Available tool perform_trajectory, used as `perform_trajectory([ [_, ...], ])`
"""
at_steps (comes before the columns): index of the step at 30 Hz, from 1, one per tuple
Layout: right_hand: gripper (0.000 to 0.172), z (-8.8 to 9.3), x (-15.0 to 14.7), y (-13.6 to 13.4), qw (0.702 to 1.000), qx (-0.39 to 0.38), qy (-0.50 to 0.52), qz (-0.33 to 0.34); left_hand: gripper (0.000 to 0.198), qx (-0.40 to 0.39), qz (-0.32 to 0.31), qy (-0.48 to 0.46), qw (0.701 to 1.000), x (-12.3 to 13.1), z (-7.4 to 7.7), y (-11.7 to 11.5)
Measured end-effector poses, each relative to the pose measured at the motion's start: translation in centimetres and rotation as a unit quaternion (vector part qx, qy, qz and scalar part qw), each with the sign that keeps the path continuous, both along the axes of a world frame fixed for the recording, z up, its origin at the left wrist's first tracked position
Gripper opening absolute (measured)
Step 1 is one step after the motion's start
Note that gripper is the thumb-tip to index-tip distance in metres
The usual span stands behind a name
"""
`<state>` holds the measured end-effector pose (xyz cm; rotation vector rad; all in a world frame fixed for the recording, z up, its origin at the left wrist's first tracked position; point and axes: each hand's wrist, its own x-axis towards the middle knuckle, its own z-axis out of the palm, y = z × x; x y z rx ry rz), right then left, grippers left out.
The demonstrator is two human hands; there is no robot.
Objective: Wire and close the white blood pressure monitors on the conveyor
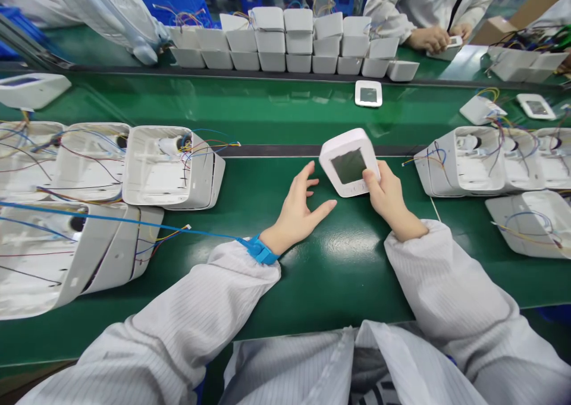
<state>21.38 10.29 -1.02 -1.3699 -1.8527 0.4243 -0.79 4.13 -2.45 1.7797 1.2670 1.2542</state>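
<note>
At twelve o'clock from your seat, the white device (350, 166) tilts in the grasp of your right hand (388, 197), your thumb on the lower right corner of its face and your other fingers hidden behind. Your left hand (294, 212) sits just to its eleven o'clock side, fingers spread, holding nothing.

The screen and front frame on this piece look fitted together; its back is turned away, so you cannot tell whether anything is joined there. More work seems to remain around you: the left housings (207, 182) at ten o'clock and the right housings (435, 170) between one and two stand with their insides exposed, loose wires (196, 149) trailing out.

Farther off at twelve o'clock, a flat screen panel (368, 84) lies on the green bench (339, 298). Beyond the dark rail, stacked white casings (272, 42) fill eleven o'clock, and a co-worker's hands (428, 39) handle a similar unit near half past twelve.

Mind the blue wrist strap (262, 250): its cord (134, 220) stretches toward nine o'clock, across the nearer housings, and could snag their leads.
</note>
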Motion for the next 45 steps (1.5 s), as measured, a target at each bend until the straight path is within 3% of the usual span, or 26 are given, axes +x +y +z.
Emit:
perform_trajectory([
  [3,0.065,-0.4,0.7,0.8,0.994,-0.093,0.015,-0.047,0.064,-0.008,-0.031,0.054,0.998,0.1,0.4,-0.1],
  [7,0.062,-0.6,0.3,1.4,0.986,-0.119,0.099,-0.065,0.049,0.004,-0.058,0.113,0.992,0.1,1.2,-0.3],
  [11,0.060,-0.9,-2.3,3.7,0.964,-0.144,0.219,-0.035,0.038,0.018,-0.059,0.140,0.988,0.2,1.4,-0.3],
  [14,0.051,-1.4,-5.3,5.5,0.963,-0.127,0.239,0.010,0.032,0.027,-0.060,0.143,0.988,0.1,1.2,-0.2],
  [17,0.036,-1.6,-7.4,5.9,0.981,-0.070,0.144,0.113,0.028,0.029,-0.063,0.146,0.987,0.1,1.0,-0.1],
  [20,0.023,-1.5,-8.0,5.0,0.980,-0.036,0.060,0.187,0.024,0.029,-0.068,0.154,0.985,0.1,0.8,0.0],
  [30,0.017,-1.3,-7.7,4.2,0.974,-0.002,0.000,0.225,0.015,0.024,-0.083,0.170,0.982,0.1,0.8,0.1],
  [35,0.015,-1.7,-7.5,4.2,0.979,0.027,-0.011,0.202,0.016,0.009,-0.079,0.178,0.981,0.4,1.0,0.0],
  [38,0.020,-2.1,-7.0,5.7,0.986,0.057,-0.013,0.157,0.016,0.010,-0.082,0.182,0.980,0.5,1.3,0.0],
  [42,0.035,-2.0,-7.1,10.7,0.986,0.089,-0.120,0.069,0.015,-0.004,-0.082,0.156,0.984,0.4,1.4,0.1],
  [45,0.048,-1.3,-8.6,15.5,0.973,0.029,-0.228,0.028,0.016,-0.017,-0.081,0.144,0.986,0.3,1.4,0.2],
])
